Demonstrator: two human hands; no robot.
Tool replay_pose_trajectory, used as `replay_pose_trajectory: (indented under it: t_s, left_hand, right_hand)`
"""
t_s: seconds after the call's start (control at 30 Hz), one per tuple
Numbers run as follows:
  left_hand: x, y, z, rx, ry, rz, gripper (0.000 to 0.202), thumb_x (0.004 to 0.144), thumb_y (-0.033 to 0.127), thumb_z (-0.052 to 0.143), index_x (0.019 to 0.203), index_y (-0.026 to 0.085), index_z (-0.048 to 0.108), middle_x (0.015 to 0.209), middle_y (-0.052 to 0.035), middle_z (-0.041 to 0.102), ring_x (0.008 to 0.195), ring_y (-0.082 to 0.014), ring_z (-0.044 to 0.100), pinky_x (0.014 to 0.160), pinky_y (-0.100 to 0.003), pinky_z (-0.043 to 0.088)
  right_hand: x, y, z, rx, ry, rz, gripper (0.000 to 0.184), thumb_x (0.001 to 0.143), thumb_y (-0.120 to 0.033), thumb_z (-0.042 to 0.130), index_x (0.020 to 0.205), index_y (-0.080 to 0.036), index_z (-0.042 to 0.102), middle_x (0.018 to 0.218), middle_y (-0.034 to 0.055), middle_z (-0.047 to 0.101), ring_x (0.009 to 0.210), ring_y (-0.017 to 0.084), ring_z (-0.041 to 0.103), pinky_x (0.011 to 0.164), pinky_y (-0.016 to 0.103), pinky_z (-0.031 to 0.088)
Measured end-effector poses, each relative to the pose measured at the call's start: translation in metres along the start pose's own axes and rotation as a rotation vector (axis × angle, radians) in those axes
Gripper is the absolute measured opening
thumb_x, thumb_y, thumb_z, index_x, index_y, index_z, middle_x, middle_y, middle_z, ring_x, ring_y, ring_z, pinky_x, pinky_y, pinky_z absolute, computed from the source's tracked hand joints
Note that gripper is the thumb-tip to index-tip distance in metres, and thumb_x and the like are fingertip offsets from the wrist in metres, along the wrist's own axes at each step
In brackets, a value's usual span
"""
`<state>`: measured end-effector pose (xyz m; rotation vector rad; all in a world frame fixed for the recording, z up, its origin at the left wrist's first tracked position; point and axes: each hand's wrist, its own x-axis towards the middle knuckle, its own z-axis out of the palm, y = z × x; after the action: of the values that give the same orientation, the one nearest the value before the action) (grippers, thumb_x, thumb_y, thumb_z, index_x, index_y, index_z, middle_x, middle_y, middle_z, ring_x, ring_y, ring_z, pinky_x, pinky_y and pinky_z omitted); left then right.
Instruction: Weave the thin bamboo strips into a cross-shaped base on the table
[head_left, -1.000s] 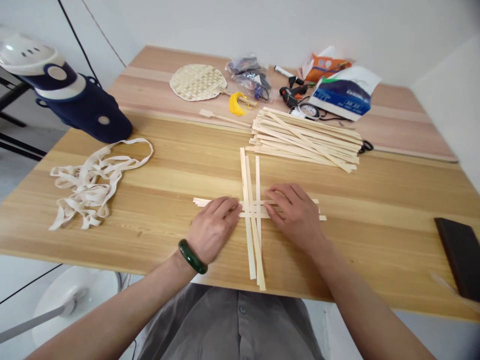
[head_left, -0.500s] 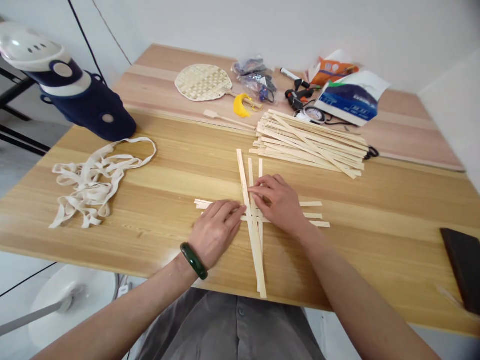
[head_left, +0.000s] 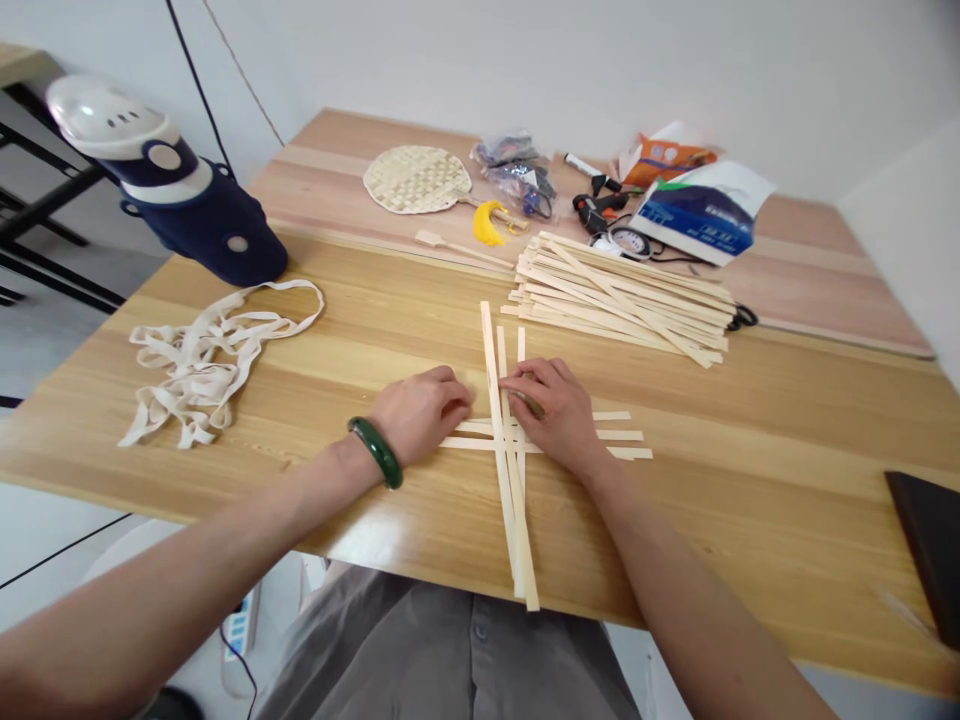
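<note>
Flat pale wooden strips lie crossed on the table in front of me. Several upright strips (head_left: 517, 540) overlap toward the table's front edge, crossing several sideways strips (head_left: 619, 435). My right hand (head_left: 555, 410) rests over the crossing, with thumb and forefinger pinched on a middle upright strip. On the other side, my left hand (head_left: 420, 415) is closed, its fingers curled beside the left ends of the sideways strips. It hides part of those ends, and I cannot make out what is in its fingers. A green bangle (head_left: 376, 452) circles my left wrist.
Behind the crossing lies a pile of strips (head_left: 615, 300). A tangled cream ribbon (head_left: 217, 365) and a navy bottle (head_left: 217, 225) are at left. Farther back are a woven fan (head_left: 416, 180), yellow cord (head_left: 489, 222), a glue gun (head_left: 592, 212) and a blue box (head_left: 697, 220).
My left hand has drawn back a little to the left and its fingers have curled in. My right hand stays on the upright strips. The whole view has shifted slightly.
</note>
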<state>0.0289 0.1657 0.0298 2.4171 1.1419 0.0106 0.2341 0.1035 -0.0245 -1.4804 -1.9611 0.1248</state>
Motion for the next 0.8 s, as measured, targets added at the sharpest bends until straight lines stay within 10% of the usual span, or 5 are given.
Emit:
replay_pose_trajectory:
  t_s: [0.4, 0.8]
  left_hand:
    - [0.034, 0.014, -0.021, -0.045, -0.373, -0.046, 0.016, 0.074, 0.029, 0.062, 0.076, 0.023, 0.077, 0.069, 0.0022, 0.072, 0.064, -0.0127, 0.062, 0.055, -0.021, 0.039]
    - [0.044, 0.025, -0.015, 0.035, -0.456, -0.013, 0.011, 0.067, 0.026, 0.062, 0.062, 0.018, 0.068, 0.058, 0.0008, 0.063, 0.054, -0.0128, 0.05, 0.051, -0.025, 0.033]
  right_hand:
    - [-0.001, -0.001, -0.001, 0.017, 0.013, -0.007, 0.026, 0.09, -0.015, 0.056, 0.102, -0.028, 0.075, 0.1, 0.0048, 0.068, 0.095, 0.021, 0.056, 0.08, 0.036, 0.052]
    - [-0.001, 0.0, -0.002, 0.028, 0.008, -0.004, 0.026, 0.09, -0.014, 0.055, 0.099, -0.028, 0.075, 0.101, 0.0042, 0.069, 0.097, 0.022, 0.057, 0.082, 0.037, 0.052]
